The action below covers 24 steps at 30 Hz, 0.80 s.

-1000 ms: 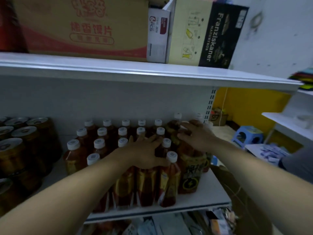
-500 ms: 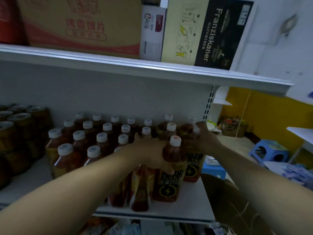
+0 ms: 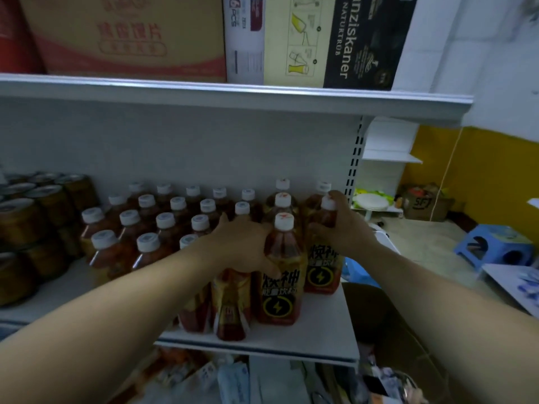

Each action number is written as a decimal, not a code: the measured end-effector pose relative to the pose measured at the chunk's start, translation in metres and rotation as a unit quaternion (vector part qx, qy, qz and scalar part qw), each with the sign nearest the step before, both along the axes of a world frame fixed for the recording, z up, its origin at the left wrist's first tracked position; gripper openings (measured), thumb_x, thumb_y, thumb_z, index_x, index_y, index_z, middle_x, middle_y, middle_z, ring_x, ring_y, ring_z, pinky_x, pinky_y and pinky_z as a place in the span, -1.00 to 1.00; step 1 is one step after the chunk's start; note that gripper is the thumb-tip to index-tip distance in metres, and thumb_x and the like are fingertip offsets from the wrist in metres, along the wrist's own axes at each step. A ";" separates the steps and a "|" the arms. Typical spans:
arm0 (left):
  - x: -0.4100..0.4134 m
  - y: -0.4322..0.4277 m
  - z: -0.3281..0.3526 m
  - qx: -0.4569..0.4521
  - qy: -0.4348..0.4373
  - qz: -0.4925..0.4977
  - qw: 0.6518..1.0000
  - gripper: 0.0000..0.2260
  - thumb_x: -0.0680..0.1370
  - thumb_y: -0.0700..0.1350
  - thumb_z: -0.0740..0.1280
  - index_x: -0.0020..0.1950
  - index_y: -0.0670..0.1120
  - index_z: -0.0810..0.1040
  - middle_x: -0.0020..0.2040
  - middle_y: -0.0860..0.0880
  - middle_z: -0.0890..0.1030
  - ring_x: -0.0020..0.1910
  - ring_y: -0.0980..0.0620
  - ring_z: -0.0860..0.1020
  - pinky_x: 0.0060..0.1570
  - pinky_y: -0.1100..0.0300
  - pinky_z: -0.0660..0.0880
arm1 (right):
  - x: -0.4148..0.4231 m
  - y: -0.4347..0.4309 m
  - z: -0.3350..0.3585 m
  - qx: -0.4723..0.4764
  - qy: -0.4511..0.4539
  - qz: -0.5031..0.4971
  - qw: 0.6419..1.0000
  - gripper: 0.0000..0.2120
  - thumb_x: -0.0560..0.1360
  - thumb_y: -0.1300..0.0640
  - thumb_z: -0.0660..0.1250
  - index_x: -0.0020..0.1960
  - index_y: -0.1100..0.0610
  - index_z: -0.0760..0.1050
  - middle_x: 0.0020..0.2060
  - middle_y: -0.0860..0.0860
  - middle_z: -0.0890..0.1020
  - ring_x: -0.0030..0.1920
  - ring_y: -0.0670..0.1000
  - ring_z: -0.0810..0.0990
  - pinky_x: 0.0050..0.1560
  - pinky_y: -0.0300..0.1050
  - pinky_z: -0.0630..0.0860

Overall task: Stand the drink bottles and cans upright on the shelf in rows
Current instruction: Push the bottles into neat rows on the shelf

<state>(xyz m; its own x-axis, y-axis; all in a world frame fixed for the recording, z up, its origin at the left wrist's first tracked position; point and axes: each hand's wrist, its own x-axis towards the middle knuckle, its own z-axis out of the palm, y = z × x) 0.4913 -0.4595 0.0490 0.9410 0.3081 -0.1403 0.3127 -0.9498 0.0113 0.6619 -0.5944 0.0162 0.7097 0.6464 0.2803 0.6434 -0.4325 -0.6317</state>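
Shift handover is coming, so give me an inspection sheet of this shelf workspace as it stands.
Surface: white shelf, bare strip at front right.
Job's things: small bottles upright in rows; cans upright at left; tall bottles upright at right.
Clutter: packets below the shelf, blurred.
Hands: left hand grips the front bottle; right hand grips the right bottle at its neck.
Cables: thin cord on the yellow wall.
Surroundings: cartons on the upper shelf; blue stool at right.
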 end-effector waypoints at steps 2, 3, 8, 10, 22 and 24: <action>-0.004 0.006 0.000 -0.026 -0.012 0.000 1.000 -0.23 0.27 0.41 0.35 0.40 0.15 0.28 0.36 0.06 0.42 0.36 -0.10 0.33 0.36 -0.34 0.09 | 0.002 0.002 0.002 -0.001 0.027 0.013 1.000 -0.33 0.46 0.01 0.44 0.43 0.02 0.14 -0.04 -0.08 0.46 -0.08 0.02 0.49 -0.11 -0.13 0.37; -0.008 0.008 0.000 -0.049 -0.023 -0.004 0.999 -0.26 0.25 0.43 0.34 0.34 0.16 0.33 0.30 0.08 0.45 0.31 -0.07 0.37 0.35 -0.31 0.17 | 0.000 0.002 0.004 -0.006 0.036 0.018 0.999 -0.32 0.46 0.01 0.44 0.43 0.04 0.13 -0.02 -0.06 0.48 -0.03 0.04 0.53 -0.09 -0.13 0.39; -0.031 0.024 0.005 0.020 -0.018 0.047 0.999 -0.18 0.34 0.54 0.08 0.52 0.23 0.02 0.56 0.08 0.02 0.54 -0.12 -0.05 0.44 -0.28 -0.09 | -0.026 0.010 0.013 0.009 -0.077 -0.028 0.997 -0.15 0.41 -0.37 0.23 0.54 0.02 0.05 0.47 0.10 0.28 0.46 0.18 0.22 0.39 0.19 0.26; -0.045 0.031 0.003 0.029 0.024 0.100 0.994 -0.14 0.33 0.55 0.05 0.51 0.27 -0.20 0.57 0.07 -0.16 0.53 -0.13 -0.24 0.42 -0.31 -0.18 | -0.047 0.018 0.020 0.014 -0.122 0.026 0.992 -0.26 0.45 -0.37 0.15 0.51 -0.03 0.16 0.47 0.01 0.28 0.47 0.10 0.20 0.40 0.08 0.16; -0.105 0.085 0.005 0.046 -0.056 0.072 0.995 -0.18 0.34 0.53 0.01 0.52 0.23 -0.07 0.58 0.08 -0.10 0.55 -0.07 -0.13 0.46 -0.21 -0.07 | -0.100 0.034 0.028 -0.102 -0.251 0.020 0.962 -0.34 0.47 -0.33 0.20 0.45 0.00 0.23 0.41 0.03 0.33 0.44 0.11 0.20 0.44 0.14 0.04; -0.131 0.117 0.002 0.068 -0.065 0.113 0.989 -0.19 0.34 0.53 -0.03 0.52 0.24 -0.08 0.58 0.07 -0.12 0.54 -0.09 -0.15 0.45 -0.25 -0.09 | -0.128 0.046 0.033 -0.094 -0.262 0.066 0.958 -0.35 0.47 -0.35 0.14 0.43 0.00 0.28 0.36 0.01 0.38 0.40 0.10 0.27 0.40 0.08 0.15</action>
<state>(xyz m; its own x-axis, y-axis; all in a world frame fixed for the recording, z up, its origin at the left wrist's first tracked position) 0.3606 -0.3424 0.0507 0.8535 0.5200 0.0353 0.5212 -0.8515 -0.0579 0.5335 -0.5480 0.0491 0.4115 0.7951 0.4456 0.9080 -0.3997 -0.1253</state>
